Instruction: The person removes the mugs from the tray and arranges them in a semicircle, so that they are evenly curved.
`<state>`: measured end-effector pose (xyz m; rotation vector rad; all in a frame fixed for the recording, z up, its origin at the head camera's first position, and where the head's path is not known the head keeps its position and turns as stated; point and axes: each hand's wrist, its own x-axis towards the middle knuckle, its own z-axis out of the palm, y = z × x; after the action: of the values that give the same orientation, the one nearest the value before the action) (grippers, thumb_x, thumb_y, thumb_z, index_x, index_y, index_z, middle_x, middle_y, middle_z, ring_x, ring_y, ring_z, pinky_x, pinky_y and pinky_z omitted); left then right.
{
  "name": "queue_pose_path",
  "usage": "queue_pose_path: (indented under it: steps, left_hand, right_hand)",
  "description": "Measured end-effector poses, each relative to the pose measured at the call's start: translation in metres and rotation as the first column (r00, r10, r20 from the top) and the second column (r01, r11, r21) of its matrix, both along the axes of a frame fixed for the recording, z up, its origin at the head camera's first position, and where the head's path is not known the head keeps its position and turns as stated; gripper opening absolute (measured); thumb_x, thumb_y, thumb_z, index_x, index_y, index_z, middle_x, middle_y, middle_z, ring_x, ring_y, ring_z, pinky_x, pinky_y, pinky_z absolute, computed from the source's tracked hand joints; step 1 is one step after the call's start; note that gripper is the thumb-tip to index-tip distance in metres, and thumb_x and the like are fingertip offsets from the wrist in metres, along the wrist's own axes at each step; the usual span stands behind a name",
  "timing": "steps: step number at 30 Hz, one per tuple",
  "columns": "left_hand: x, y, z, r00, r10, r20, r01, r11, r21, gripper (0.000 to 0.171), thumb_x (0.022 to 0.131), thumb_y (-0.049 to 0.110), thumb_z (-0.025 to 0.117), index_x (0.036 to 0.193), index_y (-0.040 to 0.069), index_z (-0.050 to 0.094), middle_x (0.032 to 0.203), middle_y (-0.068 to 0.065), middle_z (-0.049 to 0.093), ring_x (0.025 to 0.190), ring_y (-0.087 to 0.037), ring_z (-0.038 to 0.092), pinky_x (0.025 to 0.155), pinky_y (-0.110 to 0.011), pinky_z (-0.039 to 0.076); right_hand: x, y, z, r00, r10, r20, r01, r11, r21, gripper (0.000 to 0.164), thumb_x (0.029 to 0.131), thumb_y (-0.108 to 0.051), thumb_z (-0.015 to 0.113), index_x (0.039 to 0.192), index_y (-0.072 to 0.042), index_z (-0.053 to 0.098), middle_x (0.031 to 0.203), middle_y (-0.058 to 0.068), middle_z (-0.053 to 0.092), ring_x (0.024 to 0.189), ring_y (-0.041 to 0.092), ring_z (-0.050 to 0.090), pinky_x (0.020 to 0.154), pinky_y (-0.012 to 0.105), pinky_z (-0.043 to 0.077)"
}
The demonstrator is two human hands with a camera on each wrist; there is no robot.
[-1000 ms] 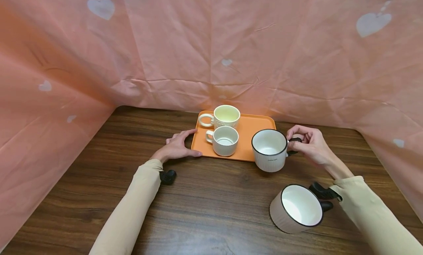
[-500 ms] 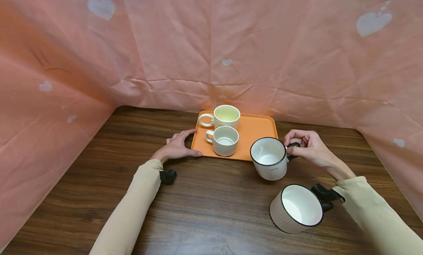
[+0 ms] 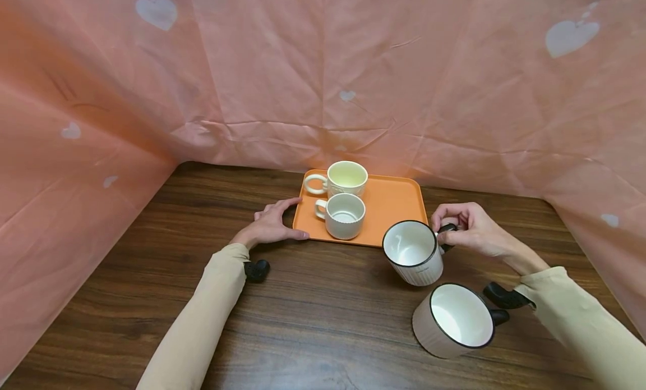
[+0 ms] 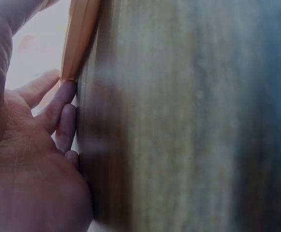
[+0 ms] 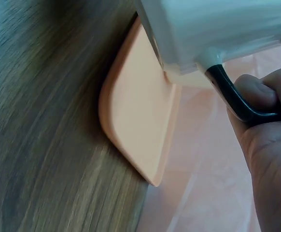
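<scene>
My right hand (image 3: 471, 227) grips the black handle (image 5: 232, 96) of a white ribbed mug (image 3: 416, 255) with a black rim. The mug tilts toward the left and overlaps the front right corner of an orange tray (image 3: 391, 205) in the head view. At the tray's left end my left hand (image 3: 270, 224) touches the edge, thumb and fingers spread. The left wrist view shows its fingertips at the tray's side (image 4: 80, 43). On the tray's left half stand a cream mug (image 3: 348, 177) with a ring handle and, in front of it, a smaller white cup (image 3: 345, 216).
A second black-rimmed white mug (image 3: 449, 322) stands on the dark wooden table (image 3: 303, 311) at the near right, its handle pointing right beside my right sleeve. Pink cloth (image 3: 282, 70) with white hearts hangs behind the tray and along both sides.
My right hand has brought the held mug toward me, from over the tray's front right corner, and the mug has tilted more to the left. The left hand stays in place.
</scene>
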<state>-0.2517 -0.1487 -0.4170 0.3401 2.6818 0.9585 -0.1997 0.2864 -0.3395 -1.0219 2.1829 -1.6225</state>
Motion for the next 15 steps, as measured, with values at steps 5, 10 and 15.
queue_pose_path:
  steps: [5, 10, 15]
  left_hand:
    - [-0.0001, -0.0004, -0.0003, 1.0, -0.001, 0.006, 0.001, 1.0, 0.0, 0.1, 0.078, 0.056, 0.081, 0.161, 0.031, 0.031, 0.167, -0.005, 0.032, 0.15, -0.036, 0.028, 0.111, -0.06, 0.02]
    - [-0.0004, -0.0008, -0.0003, 1.0, 0.005, 0.002, -0.005, 1.0, -0.005, 0.1, 0.078, 0.057, 0.082, 0.16, 0.032, 0.032, 0.167, -0.005, 0.032, 0.149, -0.036, 0.028, 0.11, -0.059, 0.022]
    - [-0.0011, -0.0004, -0.0005, 1.0, 0.006, 0.005, -0.006, 1.0, -0.005, 0.1, 0.077, 0.056, 0.082, 0.16, 0.032, 0.032, 0.167, -0.004, 0.032, 0.149, -0.036, 0.029, 0.11, -0.059, 0.021]
  right_hand:
    - [-0.003, -0.0003, -0.0019, 0.999, 0.045, 0.005, -0.045, 0.998, 0.05, 0.025, 0.083, 0.022, 0.058, 0.093, -0.001, 0.061, 0.085, -0.011, 0.065, 0.076, -0.003, 0.063, 0.057, 0.025, 0.052]
    - [-0.0048, -0.0021, -0.0063, 0.994, 0.095, 0.052, -0.098, 0.994, 0.053, 0.023, 0.083, 0.022, 0.057, 0.093, 0.001, 0.059, 0.083, -0.011, 0.065, 0.075, -0.002, 0.062, 0.056, 0.027, 0.051]
    - [-0.0045, -0.0036, -0.01, 0.992, 0.107, 0.073, -0.11, 0.993, 0.042, 0.024, 0.083, 0.022, 0.056, 0.093, 0.001, 0.059, 0.083, -0.009, 0.064, 0.075, 0.0, 0.063, 0.057, 0.029, 0.051]
